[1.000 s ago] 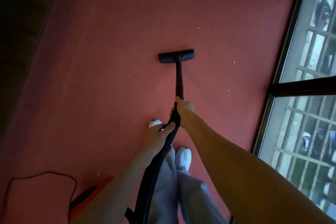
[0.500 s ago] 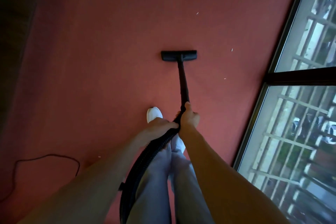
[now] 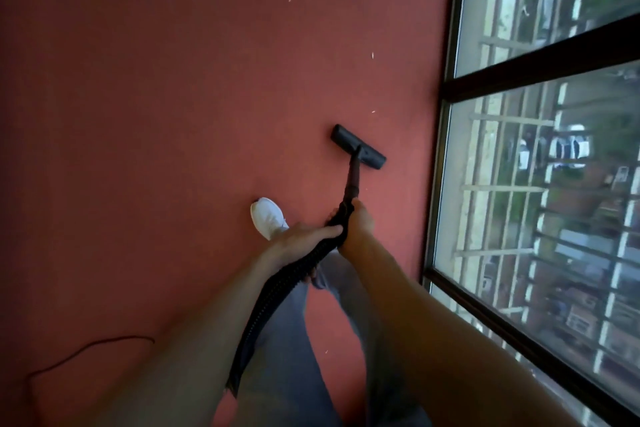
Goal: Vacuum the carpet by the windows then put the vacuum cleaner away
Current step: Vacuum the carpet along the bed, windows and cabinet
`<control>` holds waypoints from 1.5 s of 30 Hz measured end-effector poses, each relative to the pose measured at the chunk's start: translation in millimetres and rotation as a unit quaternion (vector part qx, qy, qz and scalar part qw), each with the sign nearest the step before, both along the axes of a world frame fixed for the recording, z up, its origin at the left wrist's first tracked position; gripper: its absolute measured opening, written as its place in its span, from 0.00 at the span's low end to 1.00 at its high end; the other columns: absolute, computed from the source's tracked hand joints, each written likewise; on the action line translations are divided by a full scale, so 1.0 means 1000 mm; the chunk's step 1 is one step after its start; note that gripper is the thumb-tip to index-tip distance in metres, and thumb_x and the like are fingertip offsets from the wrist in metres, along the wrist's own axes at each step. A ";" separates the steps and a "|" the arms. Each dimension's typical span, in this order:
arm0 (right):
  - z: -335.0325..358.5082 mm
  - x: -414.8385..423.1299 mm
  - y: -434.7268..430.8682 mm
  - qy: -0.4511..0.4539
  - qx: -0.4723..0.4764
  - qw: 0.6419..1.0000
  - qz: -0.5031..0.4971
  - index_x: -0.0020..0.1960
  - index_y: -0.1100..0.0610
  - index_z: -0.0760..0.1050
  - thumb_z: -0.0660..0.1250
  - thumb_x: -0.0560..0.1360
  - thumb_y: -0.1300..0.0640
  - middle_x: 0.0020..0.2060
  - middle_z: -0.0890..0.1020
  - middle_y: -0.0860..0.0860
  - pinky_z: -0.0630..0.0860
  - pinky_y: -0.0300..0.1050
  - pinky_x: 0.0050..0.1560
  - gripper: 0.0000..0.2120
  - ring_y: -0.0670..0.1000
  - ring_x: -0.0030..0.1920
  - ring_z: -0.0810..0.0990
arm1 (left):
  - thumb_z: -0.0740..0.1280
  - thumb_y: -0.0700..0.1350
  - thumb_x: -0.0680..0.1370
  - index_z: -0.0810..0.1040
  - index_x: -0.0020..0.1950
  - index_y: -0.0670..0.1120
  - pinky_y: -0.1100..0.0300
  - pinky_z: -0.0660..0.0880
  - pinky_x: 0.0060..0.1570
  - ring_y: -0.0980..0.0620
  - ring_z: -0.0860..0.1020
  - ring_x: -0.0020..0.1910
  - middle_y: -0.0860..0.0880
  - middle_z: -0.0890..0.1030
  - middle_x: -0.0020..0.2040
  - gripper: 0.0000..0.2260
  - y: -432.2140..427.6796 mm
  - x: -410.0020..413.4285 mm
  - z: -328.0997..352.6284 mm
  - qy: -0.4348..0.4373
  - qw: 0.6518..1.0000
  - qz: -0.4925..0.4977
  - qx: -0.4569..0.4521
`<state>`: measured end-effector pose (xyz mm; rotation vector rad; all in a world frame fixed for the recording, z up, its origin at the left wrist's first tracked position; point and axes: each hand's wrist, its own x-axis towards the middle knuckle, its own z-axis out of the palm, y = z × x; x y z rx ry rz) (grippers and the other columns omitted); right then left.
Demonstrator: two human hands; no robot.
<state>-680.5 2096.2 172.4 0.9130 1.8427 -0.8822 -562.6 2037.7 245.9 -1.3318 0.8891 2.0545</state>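
**Both hands grip the vacuum hose near the window**

The red carpet (image 3: 173,114) reaches up to the window (image 3: 554,149), whose dark frame runs along its edge. The black nozzle (image 3: 358,147) of the vacuum cleaner lies flat on the carpet, near the window but apart from its frame. From the nozzle a dark tube (image 3: 353,180) rises back toward the person. The right hand (image 3: 358,224) is the one closer to the window; its fingers are closed around the place where the tube meets the ribbed hose (image 3: 277,291). The left hand (image 3: 301,236) is just beside it, on the side away from the window, with its fingers (image 3: 329,229) wrapped over the hose. The hose hangs down between the two forearms, before grey trouser legs (image 3: 287,357). One white shoe (image 3: 268,217) stands on the carpet, farther from the window than the hands. A few pale specks (image 3: 372,55) lie on the carpet near the window, beyond the nozzle. A thin dark cable (image 3: 86,354) lies far from the window.
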 end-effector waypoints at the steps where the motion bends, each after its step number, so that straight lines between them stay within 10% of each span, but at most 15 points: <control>1: -0.003 -0.002 -0.001 -0.013 0.009 1.000 0.010 0.39 0.61 0.74 0.67 0.71 0.48 0.25 0.77 0.56 0.76 0.45 0.29 0.15 0.54 0.23 0.76 | 0.66 0.61 0.78 0.79 0.45 0.39 0.61 0.74 0.26 0.47 0.76 0.23 0.43 0.78 0.27 0.24 0.001 0.000 -0.003 0.002 1.000 -0.004 0.002; 8: -0.005 -0.026 -0.028 -0.029 0.031 0.994 0.101 0.43 0.60 0.74 0.65 0.73 0.47 0.32 0.78 0.56 0.79 0.54 0.47 0.14 0.58 0.36 0.78 | 0.65 0.70 0.67 0.80 0.47 0.39 0.47 0.80 0.41 0.35 0.83 0.39 0.34 0.84 0.42 0.33 0.000 -0.026 -0.026 -0.033 0.998 0.008 -0.049; 19: -0.018 -0.154 -0.084 -0.006 -0.015 0.992 0.128 0.45 0.62 0.71 0.63 0.74 0.52 0.29 0.76 0.56 0.79 0.55 0.38 0.12 0.56 0.28 0.76 | 0.67 0.56 0.77 0.77 0.41 0.42 0.55 0.74 0.29 0.45 0.76 0.26 0.46 0.76 0.26 0.17 -0.026 -0.138 -0.031 -0.021 0.984 0.051 -0.170; 36: 0.260 -0.225 -0.149 -0.012 -0.209 0.941 0.265 0.46 0.66 0.77 0.71 0.74 0.55 0.33 0.78 0.58 0.77 0.52 0.39 0.13 0.56 0.33 0.76 | 0.67 0.60 0.74 0.76 0.39 0.44 0.55 0.70 0.31 0.50 0.73 0.24 0.46 0.76 0.29 0.19 -0.042 -0.214 0.220 0.043 0.925 0.202 -0.317; 45: 0.305 -0.249 -0.171 0.061 -0.191 0.924 0.326 0.46 0.64 0.76 0.69 0.76 0.55 0.31 0.78 0.55 0.77 0.47 0.33 0.11 0.53 0.27 0.75 | 0.68 0.60 0.77 0.77 0.42 0.40 0.58 0.72 0.26 0.45 0.74 0.27 0.41 0.77 0.32 0.21 -0.067 -0.234 0.240 0.101 0.936 0.240 -0.236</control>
